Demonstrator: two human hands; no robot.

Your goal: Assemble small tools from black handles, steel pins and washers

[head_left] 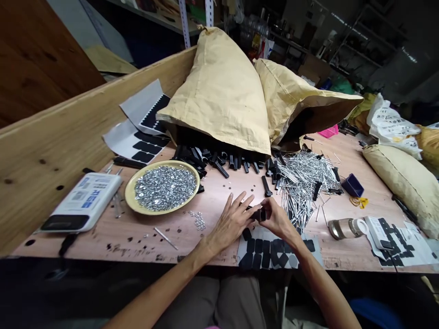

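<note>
Your right hand (278, 220) pinches a small black plastic part (259, 214) between thumb and fingertips, just above a sheet of black adhesive pads (270, 253). Your left hand (233, 223) lies spread beside it, seemingly touching, though that is hard to tell. The part looks light and stiff, so hold it by its edges, clear of the loose steel nails (302, 183).
</note>
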